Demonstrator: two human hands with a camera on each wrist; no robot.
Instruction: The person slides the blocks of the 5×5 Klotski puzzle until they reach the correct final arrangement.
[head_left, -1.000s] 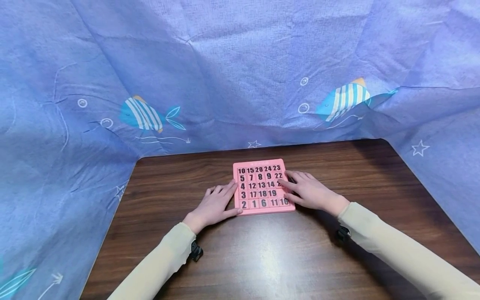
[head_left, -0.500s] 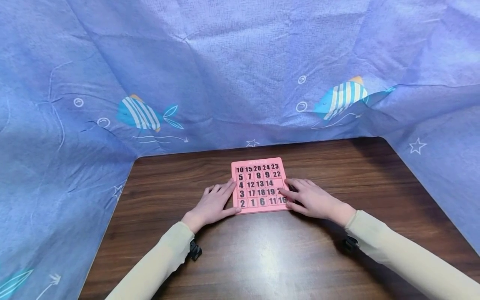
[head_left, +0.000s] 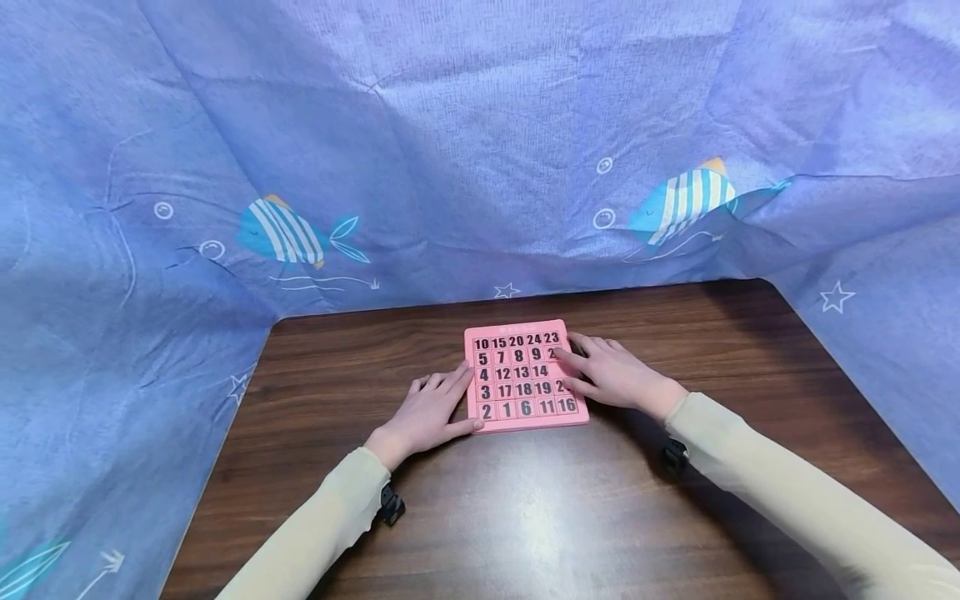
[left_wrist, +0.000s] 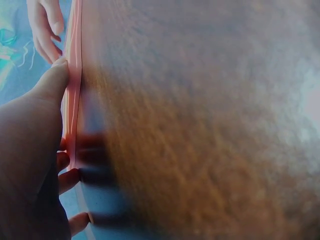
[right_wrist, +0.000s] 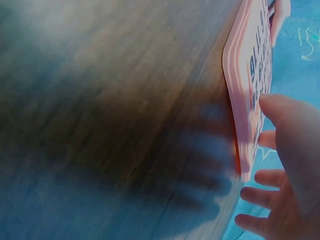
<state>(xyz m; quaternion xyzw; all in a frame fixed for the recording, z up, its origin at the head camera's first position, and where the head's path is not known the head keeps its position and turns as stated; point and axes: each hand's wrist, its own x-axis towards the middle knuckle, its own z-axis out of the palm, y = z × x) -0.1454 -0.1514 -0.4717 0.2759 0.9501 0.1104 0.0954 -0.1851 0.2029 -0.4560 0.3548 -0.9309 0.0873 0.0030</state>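
A pink sliding number puzzle (head_left: 522, 392) lies flat on the table, with black numbers on its square tiles. My left hand (head_left: 423, 417) rests along its left side, fingers extended at the edge and thumb (left_wrist: 54, 82) at the near left corner. Over the right side is my right hand (head_left: 618, 375), its index fingertip on the 22 tile and thumb close to the tile two rows below. Between those two tiles, the right end of the third row is a bare gap. In the right wrist view the thumb (right_wrist: 277, 107) reaches over the puzzle's face; the other fingers are spread loosely.
The dark wood-grain table (head_left: 360, 350) runs back to a blue fish-print cloth (head_left: 480, 150) hanging behind and at both sides. A small black device (head_left: 390, 504) sits at the left wrist, another (head_left: 675, 454) at the right.
The last-column tile from the third row has slid down one row, so the gap is now in the third row. My right hand dipped, then moved up to the 22; the left stays put.
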